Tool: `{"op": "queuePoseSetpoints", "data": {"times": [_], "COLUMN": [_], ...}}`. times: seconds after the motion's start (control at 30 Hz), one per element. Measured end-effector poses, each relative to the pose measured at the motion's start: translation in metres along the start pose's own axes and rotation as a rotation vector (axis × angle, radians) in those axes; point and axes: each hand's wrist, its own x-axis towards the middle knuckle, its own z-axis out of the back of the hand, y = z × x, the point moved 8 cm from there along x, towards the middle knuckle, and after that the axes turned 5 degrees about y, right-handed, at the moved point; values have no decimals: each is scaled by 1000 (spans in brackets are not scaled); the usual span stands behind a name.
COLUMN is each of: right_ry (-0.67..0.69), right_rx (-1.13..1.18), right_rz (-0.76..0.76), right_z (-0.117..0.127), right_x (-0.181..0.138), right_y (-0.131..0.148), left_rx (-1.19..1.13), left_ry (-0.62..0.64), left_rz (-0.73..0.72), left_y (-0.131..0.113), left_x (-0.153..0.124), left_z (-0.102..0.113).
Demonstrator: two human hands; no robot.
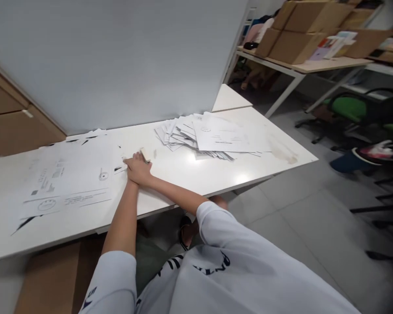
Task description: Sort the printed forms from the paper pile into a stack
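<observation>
My two hands meet over the white table, close to the inner edge of the papers on the left. My right hand [143,171] overlaps my left hand [133,168], so where one ends and the other begins is hard to make out. A small pale block [146,155] shows right at the fingertips; whether it is gripped or only touched does not show. Just left of the hands lie large white printed envelopes or sheets [81,168] with round stamp marks. A loose, fanned pile of similar printed papers [216,135] sits to the right.
The white table [183,179] runs along a grey upright panel [134,61]. Cardboard boxes [11,113] stand at the left end; more boxes [291,39] fill another table at the back right. Green chairs [350,109] and a blue bin [353,161] stand on the floor.
</observation>
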Motion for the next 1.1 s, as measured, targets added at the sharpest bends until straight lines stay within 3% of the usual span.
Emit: {"op": "queuePoseSetpoints", "data": {"times": [0.1, 0.17, 0.27, 0.37, 0.47, 0.53, 0.67, 0.73, 0.8, 0.93, 1.1], "right_ry": [-28, -150, -287, -318, -256, -297, -674, -845, -914, -729, -448], "right_rx": [-95, -179, -315, -450, -501, -473, -336, -271, -278, -390, -386], "right_rz": [96, 80, -1, -166, -322, -400, -554, -605, -673, -758, -738], "right_z": [66, 128, 208, 253, 263, 264, 274, 278, 285, 307, 330], "right_x": [-28, -50, -79, -100, -115, -126, -159, -174, -181, -158, -109], "right_y": [-36, -72, -121, -160, -193, -211, -238, -248, -253, -256, -263], "left_rx": [77, 85, 92, 95, 75, 71, 133, 146, 138, 103, 83], "left_ry": [36, 37, 25, 31, 29, 30, 94, 93, 71, 9, -27], "left_rz": [53, 63, 72, 79, 84, -18, -284, -285, -262, -235, -205], "left_y": [5, 4, 2, 2, 0, -10, -36, -37, -34, -30, -25], "left_x": [0, 0, 0, 0, -2, -5, -14, -14, -12, -9, -6], "left_z": [2, 4, 7, 7, 12, 16, 17, 17, 18, 22, 24]}}
